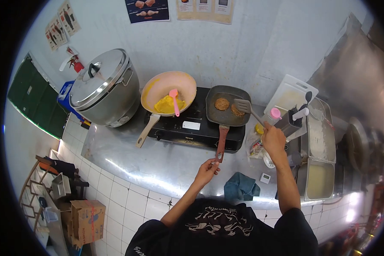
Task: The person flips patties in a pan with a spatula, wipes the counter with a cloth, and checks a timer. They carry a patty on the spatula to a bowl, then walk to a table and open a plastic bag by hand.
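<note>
My left hand [208,172] is closed on the end of the brown handle of a dark square frying pan [219,119]. The pan sits on the right side of a black two-burner gas stove [170,137]. Inside it lie two browned patties: the left patty [222,103] is uncovered, while the spatula partly hides the right patty [236,112]. My right hand [273,139] grips the handle of a slotted spatula [242,106], its blade over or against the right patty; contact is hard to tell.
Left on the stove, a pale wok [147,96] holds yellow food and a pink spatula [174,100]. A large lidded pot [123,94] stands farther left. Rightward are a pink-capped bottle [275,113], utensil holder [290,121], and metal trays [320,179]. A teal cloth [241,186] and timer [265,178] lie in front.
</note>
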### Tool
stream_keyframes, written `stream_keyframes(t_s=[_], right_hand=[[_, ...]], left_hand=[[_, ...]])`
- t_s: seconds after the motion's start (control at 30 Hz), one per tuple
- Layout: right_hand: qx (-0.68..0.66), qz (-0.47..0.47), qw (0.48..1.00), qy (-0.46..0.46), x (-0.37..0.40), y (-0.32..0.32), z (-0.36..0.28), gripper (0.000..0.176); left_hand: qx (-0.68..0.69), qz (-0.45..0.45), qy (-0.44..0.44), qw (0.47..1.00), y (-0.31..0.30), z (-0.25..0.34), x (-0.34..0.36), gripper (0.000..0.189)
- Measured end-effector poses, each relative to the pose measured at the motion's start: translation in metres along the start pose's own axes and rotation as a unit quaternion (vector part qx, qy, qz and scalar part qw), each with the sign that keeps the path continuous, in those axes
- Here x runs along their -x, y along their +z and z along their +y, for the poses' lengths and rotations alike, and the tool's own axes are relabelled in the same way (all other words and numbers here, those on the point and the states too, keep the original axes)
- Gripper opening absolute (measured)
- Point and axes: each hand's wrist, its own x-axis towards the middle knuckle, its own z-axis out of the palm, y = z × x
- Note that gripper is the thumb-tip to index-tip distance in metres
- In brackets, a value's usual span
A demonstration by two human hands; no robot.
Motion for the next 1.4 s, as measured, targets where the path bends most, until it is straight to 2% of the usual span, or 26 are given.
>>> stream_keyframes(t_s=[0.07,0.2,0.4,0.53,0.63,0.7,0.77,0.87,1.0,1.1,1.27,1.4], right_hand=[[-0.014,-0.034,0.999,0.023,0.004,-0.006,-0.006,0.021],[-0.046,-0.032,0.998,0.016,0.006,-0.006,-0.008,0.024],[-0.097,0.032,0.994,0.027,-0.011,0.014,-0.019,0.028],[-0.110,0.052,0.992,-0.034,-0.014,0.023,-0.030,0.029],[-0.097,0.057,0.989,-0.095,-0.015,0.040,-0.032,0.031],[-0.082,0.011,0.995,-0.049,-0.020,0.052,-0.032,0.031],[-0.089,-0.023,0.996,-0.011,-0.022,0.050,-0.027,0.031],[-0.102,0.002,0.993,-0.062,-0.017,0.026,-0.024,0.033],[-0.098,-0.037,0.993,-0.059,-0.002,-0.011,-0.022,0.033],[-0.065,-0.083,0.994,-0.032,0.012,-0.028,-0.021,0.033],[-0.069,-0.060,0.996,0.005,0.016,-0.004,-0.002,0.034],[-0.121,-0.027,0.992,0.026,0.022,-0.006,-0.009,0.034]], left_hand=[[0.001,0.002,-0.007,1.000,0.000,0.006,0.002,0.035],[-0.007,0.003,-0.019,1.000,0.000,0.008,0.002,0.035],[0.006,0.001,0.003,1.000,0.002,0.012,0.006,0.034],[-0.015,0.018,0.006,1.000,0.002,0.001,0.000,0.036],[0.020,-0.014,0.050,0.998,0.007,-0.020,-0.011,0.039],[0.035,0.015,0.070,0.997,0.000,-0.027,-0.015,0.040],[-0.001,-0.001,0.033,0.999,0.000,-0.029,-0.020,0.041],[-0.001,0.005,0.035,0.999,0.000,-0.032,-0.021,0.041],[-0.029,0.010,0.021,0.999,0.001,-0.024,-0.016,0.040],[-0.021,0.023,0.053,0.998,0.001,-0.034,-0.022,0.045],[-0.008,0.012,0.016,1.000,0.002,-0.022,-0.013,0.040],[-0.016,-0.002,0.038,0.999,0.000,-0.030,-0.015,0.041]])
